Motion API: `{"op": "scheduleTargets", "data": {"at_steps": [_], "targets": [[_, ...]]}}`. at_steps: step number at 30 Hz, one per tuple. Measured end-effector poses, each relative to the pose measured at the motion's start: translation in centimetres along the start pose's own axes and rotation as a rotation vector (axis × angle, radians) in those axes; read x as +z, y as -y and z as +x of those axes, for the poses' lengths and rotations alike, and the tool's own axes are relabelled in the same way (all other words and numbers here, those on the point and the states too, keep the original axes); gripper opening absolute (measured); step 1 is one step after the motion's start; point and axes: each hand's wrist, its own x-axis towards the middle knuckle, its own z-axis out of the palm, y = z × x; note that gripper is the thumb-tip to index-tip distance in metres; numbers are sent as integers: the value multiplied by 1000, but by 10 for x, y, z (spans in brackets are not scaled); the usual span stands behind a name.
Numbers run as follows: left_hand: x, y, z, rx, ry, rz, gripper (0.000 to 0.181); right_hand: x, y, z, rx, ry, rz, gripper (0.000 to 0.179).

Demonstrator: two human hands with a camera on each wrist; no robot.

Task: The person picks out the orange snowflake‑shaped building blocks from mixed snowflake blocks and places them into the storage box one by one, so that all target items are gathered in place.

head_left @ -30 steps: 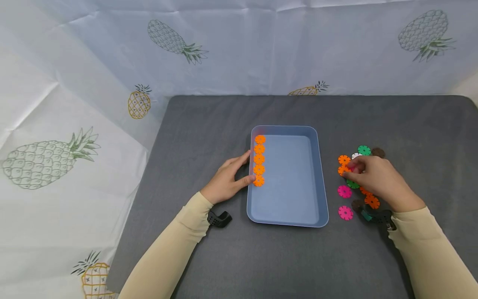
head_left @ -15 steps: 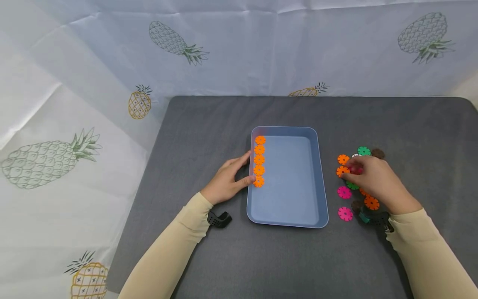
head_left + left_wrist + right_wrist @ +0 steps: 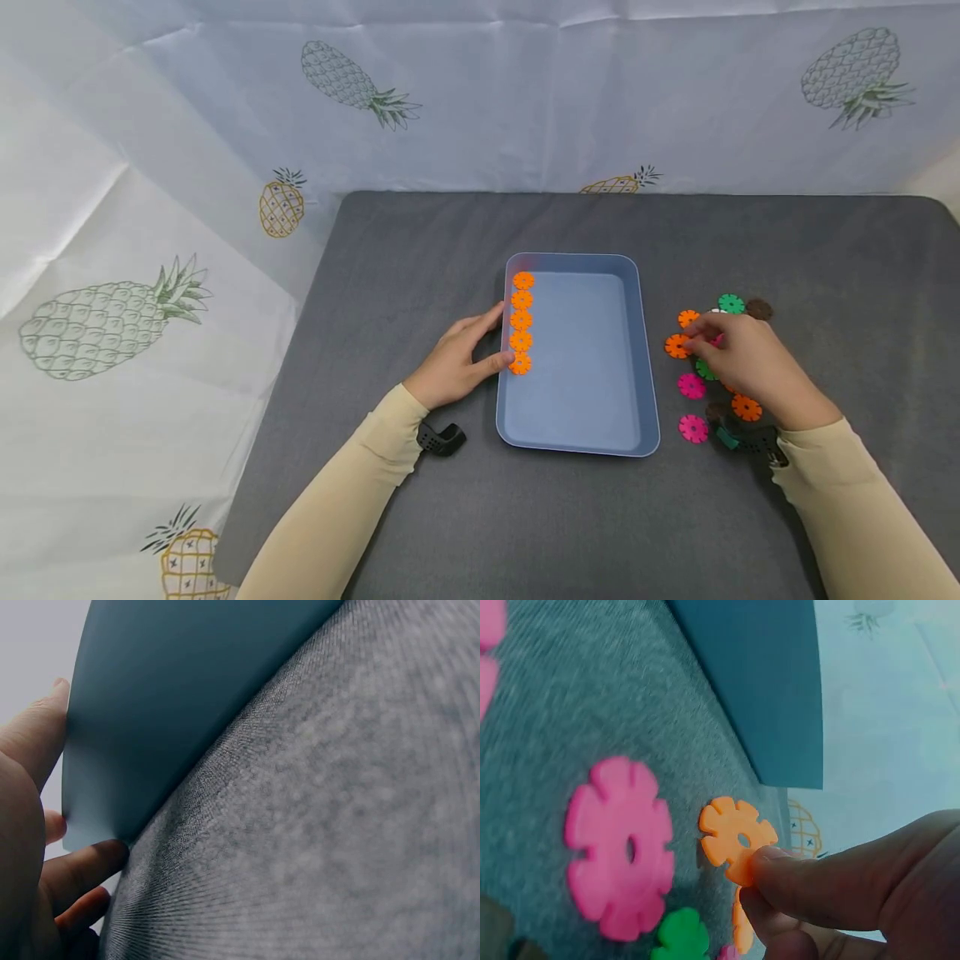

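My left hand [image 3: 459,360] lies at the left side of a blue rectangular tray [image 3: 577,433], thumb over the rim and fingers along the outer wall. Inside the tray, a column of several orange notched plastic discs [image 3: 521,320] lines the left wall; the thumb tip is right beside the lowest one. To the right of the tray, my right hand [image 3: 750,352] pinches an orange snowflake disc [image 3: 724,832] between thumb and fingers. In the right wrist view that disc is tilted, its near edge covered by the thumb tip. Parts of the loose pile are hidden under this hand.
Loose discs surround the right hand: pink [image 3: 692,386], another pink [image 3: 693,428], green [image 3: 731,303], brown [image 3: 759,309] and orange ones [image 3: 746,407]. All lie on a grey cloth-covered table [image 3: 420,242]. A pineapple-print white cloth [image 3: 480,100] hangs behind.
My right hand has shifted slightly left, drawing the pinched orange disc away from the pile toward the tray. The left hand and tray have stayed in place.
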Motion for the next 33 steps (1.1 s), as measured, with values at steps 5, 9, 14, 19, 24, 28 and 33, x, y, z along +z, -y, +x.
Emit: {"op": "scheduleTargets", "data": {"at_steps": [5, 9, 14, 19, 24, 28, 33], "targets": [[-1, -1, 0, -9, 3, -2, 82, -2, 7, 0, -5, -15, 23, 18], [0, 0, 0, -13, 2, 1, 82, -4, 14, 3, -27, -43, 39, 15], [0, 0, 0, -11, 1, 2, 81, -10, 25, 5, -27, -74, 64, 12], [0, -2, -1, -8, 0, 0, 82, -19, 34, 6, -13, -93, 91, 14], [-1, -3, -1, -6, 4, -8, 81, -22, 43, 8, -9, -83, 114, 16], [-1, -3, -1, -10, 1, -9, 81, -20, 50, 12, -19, -72, 125, 15], [-1, -5, -1, -11, 0, -7, 81, -12, 59, 16, -45, -57, 140, 13]]}}
